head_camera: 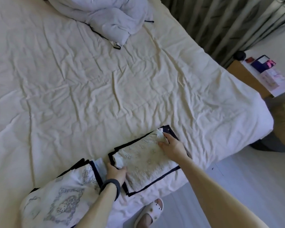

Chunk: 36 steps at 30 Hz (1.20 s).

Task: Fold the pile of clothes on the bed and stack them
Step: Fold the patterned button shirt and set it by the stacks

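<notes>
The fingers of my left hand point(116, 174) are hidden at the end of the pale garment point(143, 160). Only the thumb shows on top, so I think this hand grips that end, but the view is not clear there. Under the pale garment lies a dark garment point(173, 134), of which I see only the navy border. Just left of my left hand a blue piece point(99, 167) is half covered. Further left the printed garment point(61, 195) is cut off by the lower edge of the view. The small pattern on the pale garment I cannot make out.

The pale garment lies between my two hands, folded to a long rectangle, close to the near edge of the bed point(89, 88). Beyond my hands the wrinkled sheet stretches wide, up to a crumpled white bundle point(109, 18) far away. To the right of my right hand point(171, 146) the bed goes on a little and ends at its corner. Well apart from there stands a nightstand point(262, 76). Nearer to me than my hands, on the floor, is my foot in a white slipper point(152, 209).

My right arm is stretched forward, and the right hand pinches the bunched far corner of the pale garment between thumb and fingers. My left arm comes in from the lower left, with a dark band point(111, 186) on the wrist.
</notes>
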Motion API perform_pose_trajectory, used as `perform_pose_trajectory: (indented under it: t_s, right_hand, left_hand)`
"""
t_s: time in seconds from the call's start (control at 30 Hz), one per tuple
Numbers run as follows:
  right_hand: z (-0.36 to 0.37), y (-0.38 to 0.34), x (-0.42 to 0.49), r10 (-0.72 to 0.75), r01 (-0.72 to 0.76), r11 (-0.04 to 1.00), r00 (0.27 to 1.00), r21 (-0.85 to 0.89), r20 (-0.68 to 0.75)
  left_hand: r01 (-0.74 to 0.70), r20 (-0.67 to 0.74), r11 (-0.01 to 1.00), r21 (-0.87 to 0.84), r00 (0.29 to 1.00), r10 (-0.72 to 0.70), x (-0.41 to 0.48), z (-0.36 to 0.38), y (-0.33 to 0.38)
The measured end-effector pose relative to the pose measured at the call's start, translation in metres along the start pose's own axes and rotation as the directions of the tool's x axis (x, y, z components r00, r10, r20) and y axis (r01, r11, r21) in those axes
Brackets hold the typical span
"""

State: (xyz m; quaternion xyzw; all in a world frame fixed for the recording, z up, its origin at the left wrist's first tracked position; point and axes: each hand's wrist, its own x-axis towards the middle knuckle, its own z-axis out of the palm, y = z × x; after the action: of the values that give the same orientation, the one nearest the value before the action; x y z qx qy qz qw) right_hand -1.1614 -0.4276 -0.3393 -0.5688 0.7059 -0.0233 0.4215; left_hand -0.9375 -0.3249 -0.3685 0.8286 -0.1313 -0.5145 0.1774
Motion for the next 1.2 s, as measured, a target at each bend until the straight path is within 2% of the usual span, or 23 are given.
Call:
perform_pose_trajectory:
  t_s: [0.07, 0.1, 0.13, 0.17, 0.2, 0.27, 0.3, 0.37, 0.43, 0.5, 0.63, 0.93, 1.0, 1.1, 1.13, 1.2]
  right_hand:
    - [0.006, -0.001, -0.006, -0.029, 0.021, 0.992, 0.997, -0.124, -0.065]
    - [0.011, -0.001, -0.011, -0.069, 0.047, 0.981, 0.991, -0.188, -0.114]
    - [0.016, 0.001, -0.018, -0.133, 0.084, 0.964, 0.974, -0.254, -0.181]
    - [0.02, 0.002, -0.026, -0.228, 0.143, 0.938, 0.941, -0.316, -0.251]
    - [0.024, 0.004, -0.033, -0.339, 0.216, 0.902, 0.89, -0.375, -0.304]
    - [0.031, 0.01, -0.04, -0.518, 0.353, 0.81, 0.804, -0.468, -0.291]
    - [0.035, 0.014, -0.04, -0.545, 0.389, 0.78, 0.807, -0.49, -0.226]
    - [0.043, 0.022, -0.037, -0.493, 0.388, 0.778, 0.865, -0.495, -0.096]
    - [0.05, 0.032, -0.029, -0.434, 0.35, 0.78, 0.9, -0.519, -0.045]
    - [0.055, 0.039, -0.021, -0.42, 0.349, 0.78, 0.907, -0.519, -0.021]
    - [0.061, 0.049, -0.009, -0.386, 0.345, 0.792, 0.922, -0.503, 0.025]
    - [0.033, 0.048, -0.019, -0.365, 0.37, 0.756, 0.923, -0.54, 0.122]
    - [0.02, 0.057, -0.027, -0.243, 0.263, 0.79, 0.964, -0.554, 0.11]
    - [0.0, 0.072, -0.041, 0.048, -0.03, 0.861, 0.999, -0.508, 0.023]
    - [-0.001, 0.074, -0.048, 0.067, -0.071, 0.885, 0.997, -0.46, -0.026]
    - [0.003, 0.072, -0.058, -0.046, -0.007, 0.917, 0.991, -0.4, -0.123]
  left_hand:
    - [-0.151, -0.129, 0.98, 0.132, 0.977, 0.168, -0.011, 0.0, 0.0]
    - [-0.28, -0.185, 0.929, 0.244, 0.927, 0.327, -0.017, -0.001, -0.001]
    - [-0.418, -0.19, 0.827, 0.376, 0.839, 0.511, -0.023, 0.001, -0.002]
    - [-0.545, -0.132, 0.679, 0.491, 0.724, 0.677, -0.027, 0.003, -0.003]
    - [-0.64, -0.011, 0.515, 0.57, 0.621, 0.784, -0.029, 0.007, -0.003]
    - [-0.735, 0.268, 0.246, 0.632, 0.505, 0.821, -0.028, 0.016, 0.0]
    - [-0.747, 0.358, 0.156, 0.647, 0.477, 0.803, -0.025, 0.021, -0.001]
    - [-0.751, 0.461, 0.046, 0.659, 0.452, 0.764, -0.016, 0.029, -0.006]
    - [-0.731, 0.511, -0.029, 0.682, 0.448, 0.733, -0.007, 0.034, -0.012]
    - [-0.704, 0.525, -0.046, 0.708, 0.482, 0.701, 0.007, 0.035, -0.017]
    - [-0.688, 0.547, -0.076, 0.721, 0.499, 0.672, 0.034, 0.04, -0.024]
    - [-0.658, 0.556, -0.084, 0.748, 0.552, 0.621, 0.027, 0.04, -0.016]
    - [-0.656, 0.571, -0.078, 0.751, 0.585, 0.575, 0.023, 0.031, -0.014]
    - [-0.582, 0.509, -0.042, 0.812, 0.671, 0.539, 0.017, 0.002, -0.025]
    - [-0.552, 0.467, -0.011, 0.833, 0.694, 0.547, 0.014, -0.007, -0.032]
    - [-0.534, 0.394, 0.049, 0.844, 0.68, 0.618, 0.003, -0.014, -0.042]
